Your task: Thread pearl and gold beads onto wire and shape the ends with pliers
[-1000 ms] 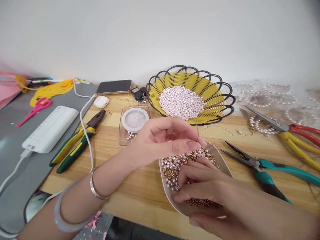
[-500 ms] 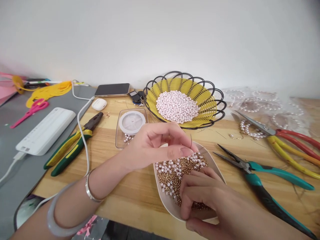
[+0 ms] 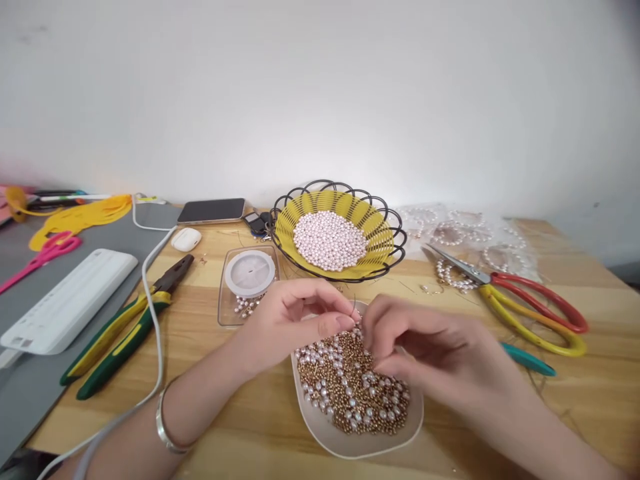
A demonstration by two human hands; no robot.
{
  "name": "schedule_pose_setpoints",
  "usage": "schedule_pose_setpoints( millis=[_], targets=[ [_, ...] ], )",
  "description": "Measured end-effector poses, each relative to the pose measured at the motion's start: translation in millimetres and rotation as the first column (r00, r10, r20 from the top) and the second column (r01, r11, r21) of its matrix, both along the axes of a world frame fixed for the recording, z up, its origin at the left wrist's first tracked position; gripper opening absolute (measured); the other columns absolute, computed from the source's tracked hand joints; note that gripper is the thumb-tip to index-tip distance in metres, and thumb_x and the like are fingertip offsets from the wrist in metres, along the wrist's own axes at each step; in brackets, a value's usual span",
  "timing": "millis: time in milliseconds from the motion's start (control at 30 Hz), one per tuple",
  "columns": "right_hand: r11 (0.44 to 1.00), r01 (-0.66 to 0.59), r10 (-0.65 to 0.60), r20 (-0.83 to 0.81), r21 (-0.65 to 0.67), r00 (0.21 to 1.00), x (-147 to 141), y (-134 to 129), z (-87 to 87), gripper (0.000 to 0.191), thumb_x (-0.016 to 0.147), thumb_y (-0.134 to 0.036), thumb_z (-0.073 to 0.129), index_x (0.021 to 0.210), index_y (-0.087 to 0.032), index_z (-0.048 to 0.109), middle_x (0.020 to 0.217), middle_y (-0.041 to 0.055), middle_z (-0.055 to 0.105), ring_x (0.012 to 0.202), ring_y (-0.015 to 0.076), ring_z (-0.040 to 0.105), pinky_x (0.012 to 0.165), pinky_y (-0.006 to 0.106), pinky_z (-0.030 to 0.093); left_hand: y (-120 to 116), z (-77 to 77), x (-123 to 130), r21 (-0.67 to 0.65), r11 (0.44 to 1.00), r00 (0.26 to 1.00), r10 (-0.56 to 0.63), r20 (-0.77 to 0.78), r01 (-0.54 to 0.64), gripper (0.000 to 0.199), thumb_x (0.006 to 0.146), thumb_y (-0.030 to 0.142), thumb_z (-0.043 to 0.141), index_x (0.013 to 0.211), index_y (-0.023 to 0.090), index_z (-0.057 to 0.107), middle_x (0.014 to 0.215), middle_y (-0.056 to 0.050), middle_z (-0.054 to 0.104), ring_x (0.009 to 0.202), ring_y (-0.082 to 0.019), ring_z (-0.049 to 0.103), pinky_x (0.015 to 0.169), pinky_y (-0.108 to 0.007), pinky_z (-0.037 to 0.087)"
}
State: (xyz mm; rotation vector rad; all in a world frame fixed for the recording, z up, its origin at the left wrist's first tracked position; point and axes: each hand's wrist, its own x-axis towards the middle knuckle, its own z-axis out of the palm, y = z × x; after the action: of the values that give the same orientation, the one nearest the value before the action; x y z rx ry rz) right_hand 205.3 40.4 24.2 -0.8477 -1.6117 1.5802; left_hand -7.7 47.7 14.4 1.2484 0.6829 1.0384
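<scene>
Dark, fine wire [image 3: 355, 302] curves from the pinched left grip [image 3: 305, 321] (right grip [image 3: 430, 347] curled, contents unclear) above gold beads [image 3: 349, 377].

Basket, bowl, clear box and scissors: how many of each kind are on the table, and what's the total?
Yellow-and-black basket: 1
White bowl: 1
Clear box: 1
Pink scissors and red-and-yellow scissors: 2
Total: 5
</scene>
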Motion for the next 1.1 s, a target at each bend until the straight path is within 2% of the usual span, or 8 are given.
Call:
schedule_pose_setpoints(
  millis=[100,167,333,433,567,867,1100],
  targets=[
    [0.982,0.188,-0.190,-0.263,-0.030,0.946,3,11,-2.7,0.009,0.084,-0.031,0.085,0.078,-0.027,0.079,0.078,-0.0028,0.066,0.075,0.0115,0.059,0.068,0.019,0.050,-5,2.9,3,-0.076,0.996,0.998,-0.047,-0.038,0.044,0.011,0.084,0.026,0.080,0.079,0.016,0.076,0.078,-0.004,0.071,0.069,-0.013,0.061,0.063,-0.022,0.050],
    [0.973,0.213,-0.231,-0.322,-0.092,0.918,-1,14,-7.7,0.013,0.080,-0.036,0.088,0.075,-0.027,0.079,0.076,-0.0026,0.064,0.072,0.0113,0.058,0.067,0.019,0.050,-9,3.8,5,-0.122,0.989,0.994,-0.086,-0.062,0.078,0.012,0.084,0.025,0.079,0.079,0.015,0.074,0.074,-0.002,0.067,0.065,-0.011,0.057,0.061,-0.021,0.046],
    [0.966,0.105,-0.182,-0.337,-0.235,0.924,-16,7,-14.8,0.025,0.075,-0.043,0.089,0.068,-0.024,0.073,0.078,-0.0005,0.065,0.068,0.0146,0.061,0.064,0.027,0.053,-17,1.8,10,-0.234,0.963,0.990,-0.140,0.002,0.136,0.016,0.079,0.023,0.080,0.076,0.014,0.068,0.073,0.000,0.063,0.067,-0.011,0.053,0.065,-0.023,0.044],
    [0.947,0.042,-0.158,-0.346,-0.320,0.925,-19,4,-14.9,0.027,0.074,-0.044,0.089,0.069,-0.024,0.071,0.080,-0.0007,0.065,0.070,0.0142,0.062,0.066,0.026,0.054,-18,0.3,12,-0.273,0.953,0.991,-0.134,0.010,0.131,0.022,0.074,0.025,0.085,0.074,0.015,0.066,0.078,-0.002,0.064,0.071,-0.013,0.055,0.068,-0.026,0.045],
    [0.923,-0.011,-0.144,-0.371,-0.385,0.917,-17,3,-16.0,0.030,0.073,-0.046,0.089,0.070,-0.024,0.068,0.083,-0.0014,0.066,0.071,0.0132,0.062,0.069,0.025,0.055,-18,-0.7,13,-0.278,0.950,0.990,-0.132,0.046,0.140,0.021,0.079,0.029,0.080,0.073,0.015,0.065,0.075,-0.001,0.063,0.068,-0.012,0.053,0.065,-0.025,0.043],
    [0.919,-0.110,-0.083,-0.456,-0.379,0.886,-15,2,-18.8,0.013,0.081,-0.038,0.086,0.081,-0.029,0.077,0.089,-0.0024,0.070,0.078,0.0108,0.066,0.071,0.020,0.052,-19,2.0,11,-0.273,0.954,0.992,-0.121,0.036,0.126,0.021,0.078,0.025,0.080,0.070,0.015,0.062,0.074,0.001,0.060,0.067,-0.010,0.052,0.065,-0.023,0.043],
    [0.930,-0.123,-0.055,-0.460,-0.347,0.886,-13,4,-15.6,0.009,0.084,-0.033,0.084,0.081,-0.026,0.080,0.086,-0.0009,0.073,0.078,0.0101,0.068,0.073,0.019,0.054,-20,-0.6,12,-0.223,0.969,0.994,-0.104,0.028,0.108,0.023,0.074,0.019,0.080,0.066,0.015,0.059,0.070,0.001,0.058,0.065,-0.010,0.048,0.062,-0.024,0.039]
  ],
)
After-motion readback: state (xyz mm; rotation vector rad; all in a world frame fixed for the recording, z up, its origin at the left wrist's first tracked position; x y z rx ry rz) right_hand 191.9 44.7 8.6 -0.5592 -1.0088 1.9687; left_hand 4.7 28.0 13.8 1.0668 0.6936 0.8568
